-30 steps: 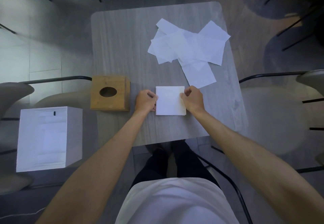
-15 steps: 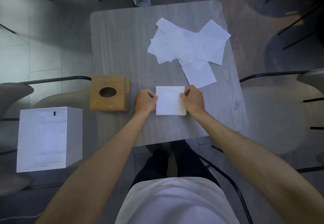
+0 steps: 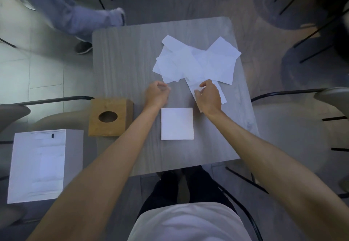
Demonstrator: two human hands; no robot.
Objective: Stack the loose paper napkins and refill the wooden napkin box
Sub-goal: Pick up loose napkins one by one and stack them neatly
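- I can read no text, brand or number anywhere.
- The white box, left of my left hand, carries one small dark mark, too small to read.

Both arms bare & stretched fwd: left forearm angles in from lower left, right forearm from lower right, wrists approx level. Left grip is palm-down, fingers curled into a loose fist w/ thumb against index, nothing visibly held. Right grip is palm-down, knuckles up, fingers & thumb curled, pinching a loose napkin beneath it; grips apart, not touching.
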